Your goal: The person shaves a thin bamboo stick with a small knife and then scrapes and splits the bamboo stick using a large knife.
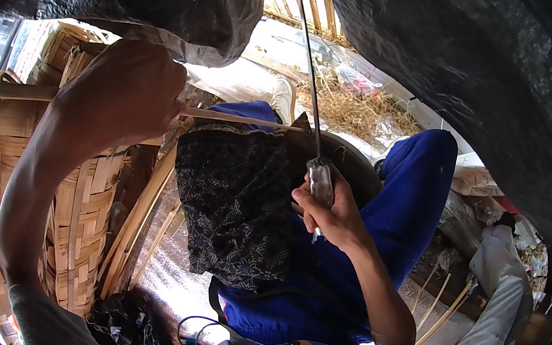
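Note:
My left hand (129, 85) is closed around a long, thin bamboo strip (244, 120) that runs level across my lap. Its wider part stretches out past my wrist to the left edge. In my right hand (332, 212) is a knife (312, 79), gripped by a handle that looks wrapped in shiny clear material. The long narrow blade points up and away from me, and the strip's right end meets it just above the handle. A dark patterned cloth (233, 202) covers my left thigh, over blue trousers (415, 185).
Tall woven bamboo baskets (82, 223) stand close on my left, with split bamboo pieces (142, 224) leaning beside them. Black plastic sheeting (473, 73) hangs low overhead. Straw-like shavings (363, 107) lie ahead. Another person's pale trouser leg (503, 289) is at right.

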The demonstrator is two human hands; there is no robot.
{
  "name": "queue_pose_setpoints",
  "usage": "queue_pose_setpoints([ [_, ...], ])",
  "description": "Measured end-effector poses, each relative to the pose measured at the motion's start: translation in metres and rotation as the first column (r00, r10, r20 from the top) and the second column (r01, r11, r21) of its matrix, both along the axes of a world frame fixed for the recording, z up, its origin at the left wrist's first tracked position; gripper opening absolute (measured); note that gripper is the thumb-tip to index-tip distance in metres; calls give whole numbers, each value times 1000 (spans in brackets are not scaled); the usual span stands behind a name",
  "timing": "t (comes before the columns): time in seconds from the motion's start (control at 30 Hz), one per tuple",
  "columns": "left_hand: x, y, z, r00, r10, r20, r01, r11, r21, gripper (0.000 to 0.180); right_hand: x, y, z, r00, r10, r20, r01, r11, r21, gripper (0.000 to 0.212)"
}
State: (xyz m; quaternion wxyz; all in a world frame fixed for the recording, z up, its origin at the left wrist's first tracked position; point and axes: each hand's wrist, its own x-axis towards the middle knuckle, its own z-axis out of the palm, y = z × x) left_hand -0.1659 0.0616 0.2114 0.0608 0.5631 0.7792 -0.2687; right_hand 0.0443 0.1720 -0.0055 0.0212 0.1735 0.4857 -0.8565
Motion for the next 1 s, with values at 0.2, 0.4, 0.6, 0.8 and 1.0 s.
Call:
queue_pose_setpoints([
  [0.2,-6,18,-36,991,90,96,-69,978,-198,30,-55,-9,-20,992,-90,-88,101,987,124,42],
  [0.4,8,17,-11,991,106,84,-90,980,-178,33,-82,-13,-17,989,-48,-137,61,994,93,44],
  [0.6,8,21,4,994,49,95,-37,991,-130,28,-86,-17,-25,997,-22,-72,25,999,35,40],
  [0.8,1,13,8,986,-144,82,145,989,0,24,-96,-25,-23,999,-1,-33,1,1000,10,35],
  [1.0,7,21,5,996,56,67,-43,983,-178,20,-107,-29,-39,997,-13,-71,18,998,65,28],
])
